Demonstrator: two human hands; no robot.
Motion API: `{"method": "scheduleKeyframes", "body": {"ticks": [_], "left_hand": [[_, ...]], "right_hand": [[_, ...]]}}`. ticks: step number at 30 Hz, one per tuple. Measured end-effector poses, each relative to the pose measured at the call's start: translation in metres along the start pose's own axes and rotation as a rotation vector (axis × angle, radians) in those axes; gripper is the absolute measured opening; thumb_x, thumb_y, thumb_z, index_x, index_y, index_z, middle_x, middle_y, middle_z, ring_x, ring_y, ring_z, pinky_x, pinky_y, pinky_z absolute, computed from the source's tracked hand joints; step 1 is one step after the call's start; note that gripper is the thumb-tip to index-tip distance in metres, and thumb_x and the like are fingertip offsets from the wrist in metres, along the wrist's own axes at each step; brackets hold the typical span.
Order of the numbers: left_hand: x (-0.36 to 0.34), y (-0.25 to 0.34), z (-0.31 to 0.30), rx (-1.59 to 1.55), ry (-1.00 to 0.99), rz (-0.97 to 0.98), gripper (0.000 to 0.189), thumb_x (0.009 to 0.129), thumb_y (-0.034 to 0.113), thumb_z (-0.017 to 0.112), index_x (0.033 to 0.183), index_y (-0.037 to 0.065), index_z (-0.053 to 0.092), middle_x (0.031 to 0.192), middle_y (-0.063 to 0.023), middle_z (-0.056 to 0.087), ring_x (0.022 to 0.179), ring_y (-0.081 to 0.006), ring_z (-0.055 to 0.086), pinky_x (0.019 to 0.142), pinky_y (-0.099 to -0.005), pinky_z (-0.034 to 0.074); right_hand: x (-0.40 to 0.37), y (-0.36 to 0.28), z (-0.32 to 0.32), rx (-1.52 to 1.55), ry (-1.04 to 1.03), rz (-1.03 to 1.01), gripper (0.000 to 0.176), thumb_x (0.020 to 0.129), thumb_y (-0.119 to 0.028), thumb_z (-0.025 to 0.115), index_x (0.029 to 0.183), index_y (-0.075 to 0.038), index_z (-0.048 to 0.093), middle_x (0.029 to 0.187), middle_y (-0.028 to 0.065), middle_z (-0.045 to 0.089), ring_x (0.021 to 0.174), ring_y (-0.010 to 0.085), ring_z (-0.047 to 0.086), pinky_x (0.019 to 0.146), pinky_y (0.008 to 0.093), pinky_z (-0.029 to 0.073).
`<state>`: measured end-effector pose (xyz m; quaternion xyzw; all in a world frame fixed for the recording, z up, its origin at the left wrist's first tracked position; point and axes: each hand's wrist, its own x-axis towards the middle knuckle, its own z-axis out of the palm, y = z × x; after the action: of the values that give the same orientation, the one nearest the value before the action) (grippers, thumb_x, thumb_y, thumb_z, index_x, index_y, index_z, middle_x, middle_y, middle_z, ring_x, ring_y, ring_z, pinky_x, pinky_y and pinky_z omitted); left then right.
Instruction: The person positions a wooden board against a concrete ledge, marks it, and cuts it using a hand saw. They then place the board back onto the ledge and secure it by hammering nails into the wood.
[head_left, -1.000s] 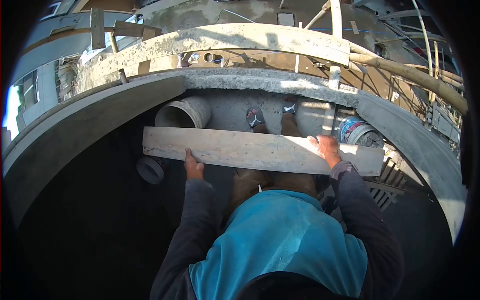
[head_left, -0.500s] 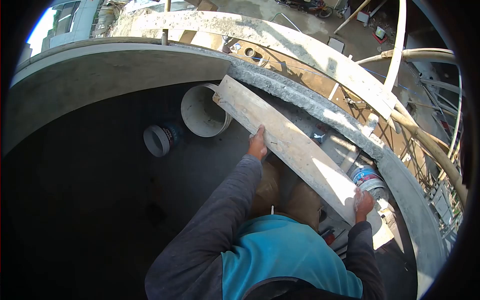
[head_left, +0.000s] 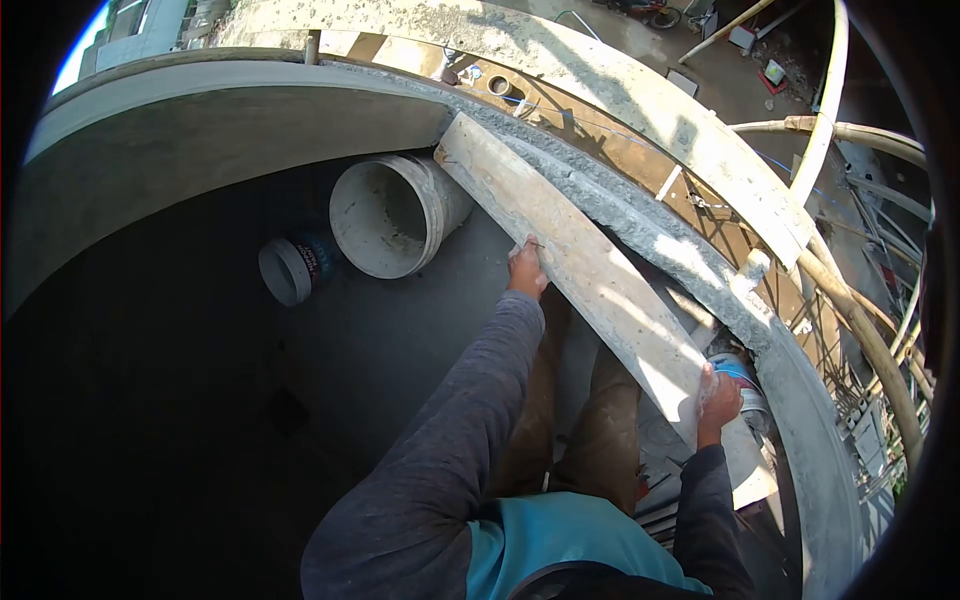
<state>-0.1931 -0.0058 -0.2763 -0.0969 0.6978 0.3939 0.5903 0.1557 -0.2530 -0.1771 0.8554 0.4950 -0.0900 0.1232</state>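
Note:
A long wooden plank (head_left: pixel 600 290), pale and dusty with nails sticking out of it, slants across in front of me beside the low concrete wall. My left hand (head_left: pixel 525 268) grips its near edge, left of the middle. Toward the lower right end, my right hand (head_left: pixel 719 396) is closed on the same plank. The plank's far left end lies over the rough wall edge in this view. Left of that end, a large white bucket (head_left: pixel 385 217) lies tipped with its mouth toward me. A smaller paint bucket (head_left: pixel 287 270) lies on its side farther left.
The broken concrete wall edge (head_left: pixel 640 225) curves along the far side, with a drop beyond it. Bamboo poles (head_left: pixel 840 280) stand outside on the right. A blue-labelled bucket (head_left: pixel 738 375) sits partly hidden behind my right hand. The plastered wall (head_left: pixel 250 130) curves round the left.
The plank has shifted toward the wall edge, its left end now overlapping it. Both hands keep their grip. My view has moved, showing more of my legs.

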Motion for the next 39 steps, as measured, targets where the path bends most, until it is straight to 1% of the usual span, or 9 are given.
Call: {"method": "scheduleKeyframes", "body": {"ticks": [3,7,11,14,16,20,29,35,39], "left_hand": [[-0.004,0.005,0.006,-0.007,0.031,0.018,0.038,0.093,0.020,0.056,0.123,-0.002,0.048,0.122,-0.0158,0.054,0.109,-0.0293,0.055,0.095,-0.0475,0.045],[0.023,-0.006,-0.008,-0.033,0.044,0.091,0.035,0.094,0.017,0.055,0.122,-0.002,0.048,0.121,-0.0148,0.054,0.110,-0.0276,0.054,0.097,-0.0431,0.044],[0.039,-0.008,-0.016,0.028,0.009,0.060,0.037,0.091,0.013,0.057,0.124,0.003,0.045,0.121,-0.0162,0.053,0.110,-0.0315,0.053,0.093,-0.0490,0.045],[0.031,-0.015,-0.017,0.051,0.029,0.123,0.038,0.092,0.018,0.056,0.125,0.004,0.044,0.124,-0.0148,0.051,0.110,-0.0299,0.053,0.093,-0.0479,0.045],[0.030,-0.024,-0.021,0.039,-0.077,0.009,0.045,0.095,0.030,0.052,0.131,0.005,0.042,0.132,-0.0123,0.046,0.119,-0.0271,0.046,0.102,-0.0467,0.037],[0.013,-0.048,-0.019,0.004,-0.048,-0.029,0.052,0.095,0.040,0.050,0.136,0.008,0.039,0.135,-0.0115,0.043,0.123,-0.0270,0.044,0.104,-0.0462,0.034],[-0.024,-0.101,-0.005,0.153,-0.126,-0.124,0.070,0.088,0.054,0.054,0.139,0.011,0.034,0.140,-0.0093,0.039,0.127,-0.0271,0.040,0.105,-0.0448,0.034],[-0.030,-0.138,0.004,0.184,0.001,-0.212,0.071,0.091,0.058,0.044,0.139,0.008,0.031,0.138,-0.0109,0.042,0.122,-0.0286,0.046,0.100,-0.0458,0.041],[-0.015,-0.151,0.005,0.286,0.058,-0.233,0.074,0.094,0.060,0.031,0.138,0.000,0.031,0.136,-0.0155,0.043,0.122,-0.0299,0.047,0.101,-0.0437,0.041]], "right_hand": [[0.010,0.002,0.017,0.068,0.122,-0.050,0.047,0.081,-0.055,0.058,0.067,-0.010,0.059,0.069,0.0063,0.061,0.068,0.0276,0.057,0.062,0.0418,0.039],[0.023,-0.006,0.027,0.079,0.023,-0.012,0.048,0.081,-0.055,0.059,0.065,-0.010,0.058,0.069,0.0059,0.060,0.069,0.0275,0.057,0.063,0.0421,0.039],[0.028,-0.010,0.034,0.040,0.052,-0.029,0.047,0.079,-0.055,0.060,0.064,-0.011,0.058,0.068,0.0054,0.060,0.067,0.0272,0.057,0.062,0.0413,0.039],[0.030,-0.009,0.041,0.055,0.108,-0.040,0.047,0.078,-0.056,0.061,0.063,-0.011,0.058,0.067,0.0050,0.060,0.067,0.0268,0.057,0.061,0.0411,0.040],[0.031,-0.008,0.041,0.058,0.149,-0.029,0.047,0.077,-0.056,0.062,0.063,-0.011,0.058,0.066,0.0047,0.060,0.067,0.0265,0.057,0.061,0.0411,0.040],[0.034,-0.008,0.043,0.088,0.113,-0.016,0.046,0.075,-0.055,0.065,0.062,-0.011,0.059,0.065,0.0052,0.060,0.067,0.0264,0.058,0.062,0.0408,0.042],[0.046,-0.009,0.041,0.135,0.043,0.003,0.045,0.073,-0.053,0.068,0.062,-0.011,0.059,0.065,0.0057,0.060,0.068,0.0271,0.058,0.062,0.0399,0.042],[0.052,-0.006,0.065,0.214,0.142,0.026,0.048,0.076,-0.057,0.064,0.065,-0.010,0.060,0.068,0.0083,0.061,0.073,0.0285,0.059,0.068,0.0417,0.041],[0.063,-0.004,0.055,0.202,-0.177,0.070,0.050,0.079,-0.058,0.060,0.070,-0.009,0.061,0.074,0.0101,0.063,0.080,0.0310,0.060,0.073,0.0422,0.041]]}}
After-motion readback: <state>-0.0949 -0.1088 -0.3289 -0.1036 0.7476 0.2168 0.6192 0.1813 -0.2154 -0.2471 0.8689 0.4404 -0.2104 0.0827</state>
